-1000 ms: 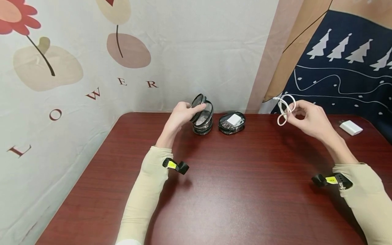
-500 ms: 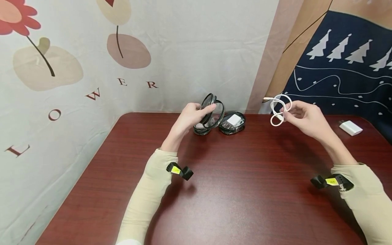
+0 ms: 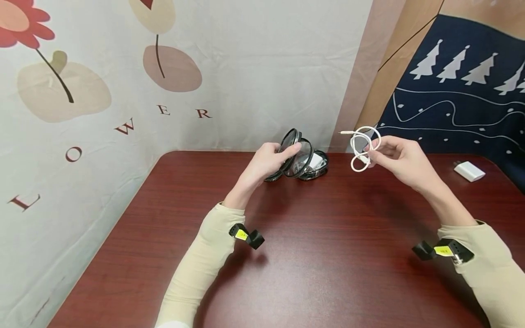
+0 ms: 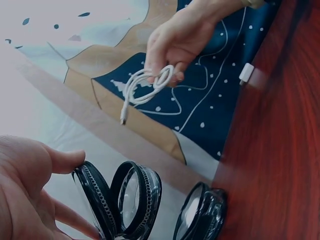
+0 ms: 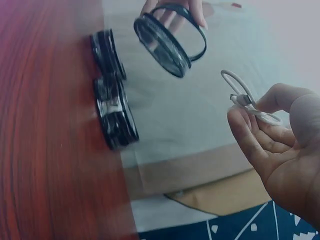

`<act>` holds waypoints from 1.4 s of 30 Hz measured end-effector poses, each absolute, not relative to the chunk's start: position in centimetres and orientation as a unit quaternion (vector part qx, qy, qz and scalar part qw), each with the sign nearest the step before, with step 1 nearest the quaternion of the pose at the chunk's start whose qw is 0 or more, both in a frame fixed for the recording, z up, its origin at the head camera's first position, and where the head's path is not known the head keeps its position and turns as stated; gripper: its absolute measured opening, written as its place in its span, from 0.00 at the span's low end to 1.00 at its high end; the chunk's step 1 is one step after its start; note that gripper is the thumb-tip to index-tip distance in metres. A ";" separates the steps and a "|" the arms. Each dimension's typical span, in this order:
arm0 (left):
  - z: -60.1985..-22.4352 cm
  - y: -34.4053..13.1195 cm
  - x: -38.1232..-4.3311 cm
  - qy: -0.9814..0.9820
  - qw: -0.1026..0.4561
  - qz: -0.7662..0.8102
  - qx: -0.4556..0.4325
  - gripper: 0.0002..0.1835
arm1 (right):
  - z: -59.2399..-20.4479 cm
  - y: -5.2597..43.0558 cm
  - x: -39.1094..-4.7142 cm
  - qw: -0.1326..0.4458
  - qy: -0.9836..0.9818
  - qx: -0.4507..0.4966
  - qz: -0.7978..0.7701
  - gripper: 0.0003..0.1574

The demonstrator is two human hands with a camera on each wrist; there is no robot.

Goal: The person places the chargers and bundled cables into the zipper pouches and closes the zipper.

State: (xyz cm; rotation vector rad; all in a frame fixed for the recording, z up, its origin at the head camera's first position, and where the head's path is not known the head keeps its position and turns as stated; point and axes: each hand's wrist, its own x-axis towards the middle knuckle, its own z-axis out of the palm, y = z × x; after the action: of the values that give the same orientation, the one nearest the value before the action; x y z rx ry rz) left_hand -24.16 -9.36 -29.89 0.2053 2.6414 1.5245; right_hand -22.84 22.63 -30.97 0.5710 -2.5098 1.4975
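Observation:
My left hand [image 3: 268, 159] holds a small round clear pouch [image 5: 162, 47] with black zipped trim, raised off the table. Its lid stands unzipped and spread from the body, as the left wrist view shows. Between thumb and fingers of my right hand [image 3: 399, 159] is a coiled white charging cable [image 4: 131, 90], one plug end sticking out to the left. A gap separates cable and pouch. On the table behind the held pouch sit two similar pouches: one [image 5: 115, 112] with a white adapter inside, the other [image 5: 107, 52] mostly hidden in the head view.
A white power adapter [image 3: 469, 171] lies on the red-brown table [image 3: 328, 255] at the far right. Printed cloth [image 3: 262, 68] hangs behind the table's back edge, with a dark blue tree-patterned cloth [image 3: 459, 100] on the right.
My left hand has lifted the open pouch off the back and carried it right, past the pouch under it. My right hand has brought the cable a little left.

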 end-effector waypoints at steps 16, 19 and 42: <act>-30.2 -7.2 -23.1 0.901 0.026 0.419 0.107 0.25 | -31.3 20.1 -21.6 0.019 -0.816 0.234 0.528 0.10; -30.2 -6.8 -23.0 0.909 0.021 0.402 0.109 0.26 | -31.4 19.7 -21.5 0.006 -0.809 0.242 0.536 0.10; -30.9 -5.1 -21.9 0.902 0.037 0.404 0.150 0.24 | -32.2 18.3 -21.1 -0.022 -0.822 0.252 0.510 0.09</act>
State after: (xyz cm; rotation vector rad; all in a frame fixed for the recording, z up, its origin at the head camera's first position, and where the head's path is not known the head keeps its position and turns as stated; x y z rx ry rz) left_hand -21.87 -5.11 -30.89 0.4602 2.7689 1.2392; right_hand -21.09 18.28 -32.17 0.8036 -2.6203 1.6256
